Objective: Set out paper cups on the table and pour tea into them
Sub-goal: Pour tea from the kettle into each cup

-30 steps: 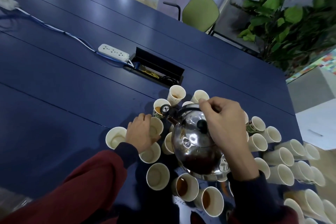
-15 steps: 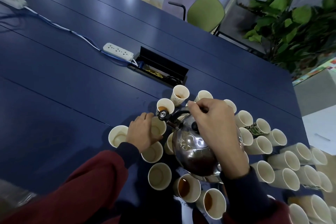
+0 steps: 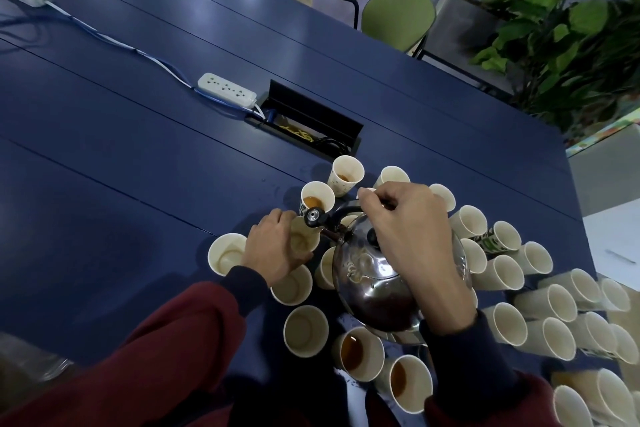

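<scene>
- Left hand (image 3: 277,250) has its fingers curled round the held cup (image 3: 305,240), at 9 o'clock of the kettle (image 3: 374,277). Same grip as a second ago; the hand hasn't budged.
- Lone empty cup (image 3: 227,253) sits just at 9 o'clock of that hand, untouched.
- Held cup stands on the table (image 3: 104,184) right under the spout (image 3: 313,217). Its inside looks pale, and I can't tell if tea is running yet.
- Spout is what changed. A second ago its tip sat at the rim of the filled cup (image 3: 317,198) at 12 o'clock. Now it has pulled back toward 6 o'clock and hangs over the held cup's rim.
- Second filled cup (image 3: 346,174), at 1 o'clock of the spout, hasn't moved.
- Kettle is tipped spout-first toward 10 o'clock and looks lifted above the cups beneath it.
- Right hand (image 3: 408,229) is clenched round the handle (image 3: 346,210) on top of the kettle, knuckles up. It has drifted slightly toward 9 o'clock along with the kettle.
- Likely meaning: the 12 o'clock cup is finished and aim has moved to the next one. The pour into the held cup is about to start or has only just started.
- Front filled cups (image 3: 358,352) stand at 6 o'clock of the kettle.
- Empty cups (image 3: 502,274) crowd 3 to 4 o'clock, so most of the pouring is still to do.
</scene>
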Demonstrator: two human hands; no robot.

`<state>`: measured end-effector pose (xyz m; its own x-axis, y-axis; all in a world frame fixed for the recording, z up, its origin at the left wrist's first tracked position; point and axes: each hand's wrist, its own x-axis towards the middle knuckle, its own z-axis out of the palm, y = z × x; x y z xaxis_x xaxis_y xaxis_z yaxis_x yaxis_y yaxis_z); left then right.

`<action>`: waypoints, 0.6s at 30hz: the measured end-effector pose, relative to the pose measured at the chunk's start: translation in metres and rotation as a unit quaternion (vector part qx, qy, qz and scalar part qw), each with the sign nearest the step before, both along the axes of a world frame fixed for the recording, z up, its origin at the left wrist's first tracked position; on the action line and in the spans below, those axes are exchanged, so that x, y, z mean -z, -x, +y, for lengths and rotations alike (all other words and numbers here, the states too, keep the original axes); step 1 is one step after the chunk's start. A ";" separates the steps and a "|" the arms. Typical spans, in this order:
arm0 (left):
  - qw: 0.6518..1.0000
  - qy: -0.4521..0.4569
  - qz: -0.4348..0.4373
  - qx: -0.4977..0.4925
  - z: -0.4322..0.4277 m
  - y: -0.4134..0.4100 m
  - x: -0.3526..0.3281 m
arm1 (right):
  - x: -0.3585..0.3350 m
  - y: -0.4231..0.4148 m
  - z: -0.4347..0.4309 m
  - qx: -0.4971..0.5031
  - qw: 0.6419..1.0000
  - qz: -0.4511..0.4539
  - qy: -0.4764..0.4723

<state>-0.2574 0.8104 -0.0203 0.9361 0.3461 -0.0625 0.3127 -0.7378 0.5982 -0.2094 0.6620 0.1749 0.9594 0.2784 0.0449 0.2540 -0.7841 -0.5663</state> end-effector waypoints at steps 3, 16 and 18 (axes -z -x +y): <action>1.000 0.004 -0.004 0.000 0.000 0.000 0.001 | 0.000 0.000 0.000 -0.001 1.000 -0.002 0.003; 1.000 0.016 -0.006 -0.002 0.001 -0.001 -0.002 | -0.006 0.001 0.003 -0.005 1.000 -0.006 0.021; 1.000 0.014 -0.006 0.000 0.001 0.000 -0.003 | -0.006 0.001 0.003 -0.006 1.000 -0.007 0.026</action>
